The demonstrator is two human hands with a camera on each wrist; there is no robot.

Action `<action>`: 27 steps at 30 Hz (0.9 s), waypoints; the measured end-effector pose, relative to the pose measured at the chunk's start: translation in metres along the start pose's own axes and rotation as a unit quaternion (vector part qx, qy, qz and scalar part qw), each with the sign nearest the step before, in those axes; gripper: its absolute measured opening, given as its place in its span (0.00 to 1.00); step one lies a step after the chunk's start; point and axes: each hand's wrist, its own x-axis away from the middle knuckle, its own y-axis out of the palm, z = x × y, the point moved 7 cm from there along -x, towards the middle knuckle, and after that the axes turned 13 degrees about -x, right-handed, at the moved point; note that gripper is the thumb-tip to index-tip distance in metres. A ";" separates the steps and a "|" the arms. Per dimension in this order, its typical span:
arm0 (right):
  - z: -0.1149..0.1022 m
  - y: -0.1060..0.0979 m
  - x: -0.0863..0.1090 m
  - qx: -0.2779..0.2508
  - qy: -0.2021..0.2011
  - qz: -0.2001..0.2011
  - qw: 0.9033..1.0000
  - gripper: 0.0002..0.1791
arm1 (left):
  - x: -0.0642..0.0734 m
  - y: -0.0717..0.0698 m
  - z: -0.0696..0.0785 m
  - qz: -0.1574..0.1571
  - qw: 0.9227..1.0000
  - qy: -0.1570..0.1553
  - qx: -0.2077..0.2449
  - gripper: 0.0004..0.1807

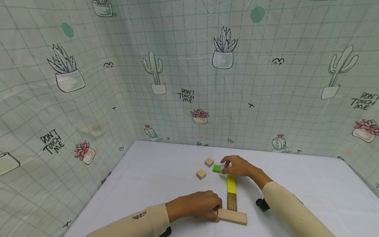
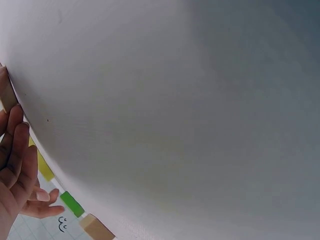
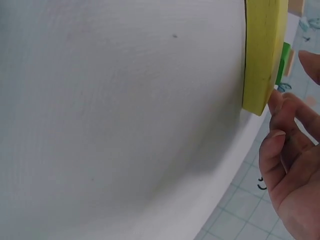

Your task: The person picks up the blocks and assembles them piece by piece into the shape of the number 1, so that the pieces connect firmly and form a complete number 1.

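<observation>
Near the front of the table, my left hand point(image 1: 201, 204) grips the left end of a pale wooden block point(image 1: 232, 216) that lies crosswise. Touching its back edge is a dark brown wooden block point(image 1: 232, 201), with a yellow block point(image 1: 231, 183) in line beyond it. My right hand point(image 1: 236, 165) is over the yellow block's far end, thumb and index finger apart and nothing between them. Just left of those fingertips lies a small green block point(image 1: 216, 168). In the right wrist view, the yellow block point(image 3: 263, 55) stands beside the loosely bent fingers point(image 3: 272, 150).
Two small pale wooden blocks, one farther back point(image 1: 209, 162) and one nearer point(image 1: 201, 174), lie left of the green block. A white cloth point(image 1: 154, 177) covers the table. Behind and to the left hangs a grid-patterned curtain point(image 1: 177, 65) with plant drawings.
</observation>
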 end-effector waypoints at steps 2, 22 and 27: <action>0.000 0.001 0.000 0.004 0.001 -0.002 1.000 0.24 | 0.000 0.000 0.000 0.001 1.000 -0.001 0.000 0.16; -0.003 0.008 -0.004 0.033 -0.001 -0.009 0.999 0.23 | 0.002 -0.003 0.001 -0.003 1.000 0.000 -0.002 0.15; -0.003 0.009 -0.005 0.039 0.002 -0.005 0.999 0.22 | 0.002 -0.003 0.001 -0.002 1.000 0.002 -0.001 0.15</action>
